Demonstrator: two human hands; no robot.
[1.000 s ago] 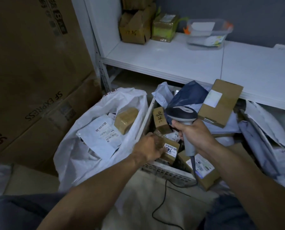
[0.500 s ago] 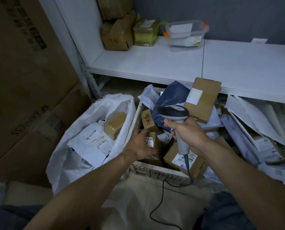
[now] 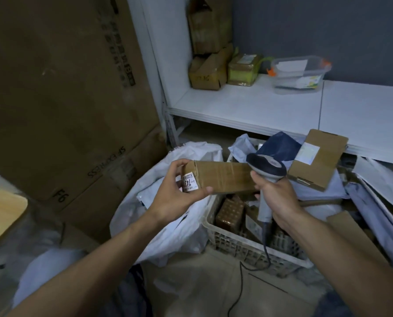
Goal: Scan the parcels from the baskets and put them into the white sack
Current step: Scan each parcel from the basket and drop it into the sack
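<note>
Left hand (image 3: 177, 197): curled round one end of a cardboard parcel (image 3: 223, 177), held above the left rim of the basket (image 3: 243, 245).
Right hand (image 3: 275, 197): wrapped round the handle of a barcode scanner (image 3: 266, 167), over the basket's middle.
Parcel axis: lay crosswise, running from the left hand towards the scanner head, which was just beside its far end.
Label (image 3: 189, 181): sat at the left-hand end, away from the scanner; a turn seemed needed before scanning.
White sack (image 3: 168, 225): open, against the basket's left side, nearer the left hand.
</note>
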